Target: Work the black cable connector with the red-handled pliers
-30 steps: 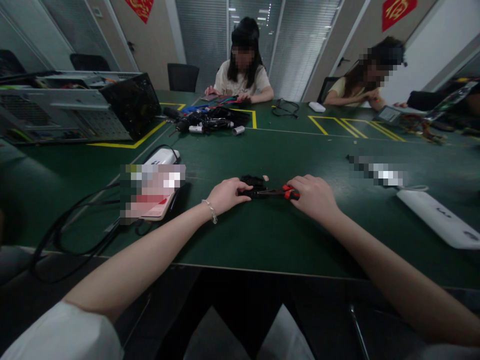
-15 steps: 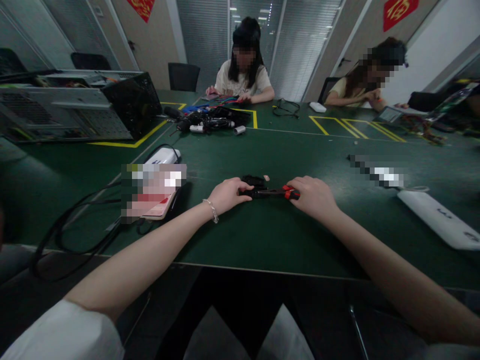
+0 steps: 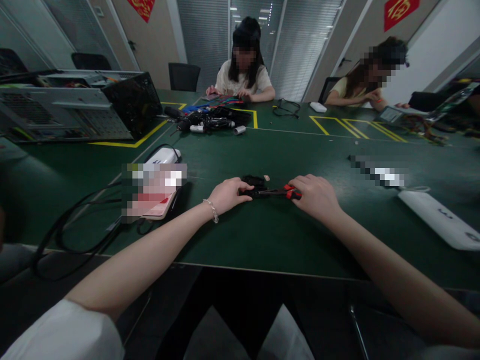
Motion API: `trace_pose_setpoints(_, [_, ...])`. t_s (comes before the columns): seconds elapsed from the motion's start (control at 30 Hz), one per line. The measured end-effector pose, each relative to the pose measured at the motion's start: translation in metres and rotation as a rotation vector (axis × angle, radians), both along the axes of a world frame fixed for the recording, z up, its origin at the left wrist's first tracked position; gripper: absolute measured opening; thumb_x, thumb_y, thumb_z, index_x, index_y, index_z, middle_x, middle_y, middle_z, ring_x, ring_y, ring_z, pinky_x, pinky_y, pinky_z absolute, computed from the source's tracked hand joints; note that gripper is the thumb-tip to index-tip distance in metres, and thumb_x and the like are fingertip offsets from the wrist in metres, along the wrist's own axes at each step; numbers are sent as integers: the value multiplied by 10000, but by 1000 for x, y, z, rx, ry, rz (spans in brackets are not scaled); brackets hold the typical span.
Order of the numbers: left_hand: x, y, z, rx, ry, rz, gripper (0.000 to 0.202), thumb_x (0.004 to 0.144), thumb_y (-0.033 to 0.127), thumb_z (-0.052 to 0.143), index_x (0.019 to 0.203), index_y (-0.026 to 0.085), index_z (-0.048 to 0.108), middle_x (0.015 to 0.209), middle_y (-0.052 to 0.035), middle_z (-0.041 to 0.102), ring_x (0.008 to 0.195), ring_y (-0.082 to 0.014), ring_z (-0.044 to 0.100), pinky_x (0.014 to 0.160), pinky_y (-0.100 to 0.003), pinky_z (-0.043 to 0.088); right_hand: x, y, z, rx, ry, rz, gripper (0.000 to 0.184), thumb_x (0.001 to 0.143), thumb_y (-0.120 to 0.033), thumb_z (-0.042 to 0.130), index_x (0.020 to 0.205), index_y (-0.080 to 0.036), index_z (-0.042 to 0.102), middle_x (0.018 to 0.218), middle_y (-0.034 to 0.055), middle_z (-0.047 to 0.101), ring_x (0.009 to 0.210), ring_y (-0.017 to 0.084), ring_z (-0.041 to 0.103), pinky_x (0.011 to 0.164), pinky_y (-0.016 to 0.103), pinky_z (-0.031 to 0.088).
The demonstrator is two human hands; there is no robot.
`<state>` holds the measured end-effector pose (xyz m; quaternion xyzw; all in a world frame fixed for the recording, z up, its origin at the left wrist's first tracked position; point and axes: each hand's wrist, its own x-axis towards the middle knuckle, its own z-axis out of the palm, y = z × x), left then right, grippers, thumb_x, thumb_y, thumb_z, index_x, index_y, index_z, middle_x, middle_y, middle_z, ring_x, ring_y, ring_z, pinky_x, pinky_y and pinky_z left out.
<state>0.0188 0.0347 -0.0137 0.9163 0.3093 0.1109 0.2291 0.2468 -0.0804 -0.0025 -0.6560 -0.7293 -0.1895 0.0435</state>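
Note:
In the middle of the green table (image 3: 232, 240), my right hand (image 3: 317, 196) is closed around the red-and-black handles of a pair of pliers (image 3: 291, 192). The pliers' slim dark jaws point left, reaching a small black part (image 3: 258, 191) pinched between the thumb and fingers of my left hand (image 3: 227, 196). Whether the jaws grip that part or only touch it, I cannot tell. Just behind it lies another black piece (image 3: 252, 179), with a tiny pinkish scrap (image 3: 266, 178) beside it.
Left of my hands lie a phone (image 3: 159, 207), a white power bank (image 3: 165, 156) and looped black cables (image 3: 60, 235). Another white power bank (image 3: 438, 217) is at right. Farther back are an opened computer case (image 3: 75, 110), a pile of black tools and cables (image 3: 210, 120), and two people seated.
The pliers and my right hand have shifted very slightly to the right. My left hand stays in place with the black part.

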Motion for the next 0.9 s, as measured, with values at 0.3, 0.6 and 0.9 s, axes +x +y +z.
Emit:
trace_pose_setpoints(0.3, [-1,1,-2,-7,-19,-19,376,748,366,581,1109,261,573,937,-21,571,720,-129,522,576,-237,381,0,1,-2,18,5,27,218,702,-230,537,903,-171,598,875,66,629,773,203,510,628,307,349])
trace_pose_setpoints(0.6, [0,-2,-1,-3,-39,-9,359,742,331,592,1093,252,578,954,-23,574,739,-135,527,607,-250,395,-2,0,0,12,-13,15,217,699,-222,534,896,-159,599,864,74,627,766,208,501,625,307,333])
trace_pose_setpoints(0.9, [-1,-1,-2,16,-16,-6,372,753,387,574,1103,259,581,932,-21,579,756,-142,536,592,-246,390,0,0,0,19,-9,26,211,710,-235,531,897,-164,598,875,76,630,775,210,506,637,315,344])
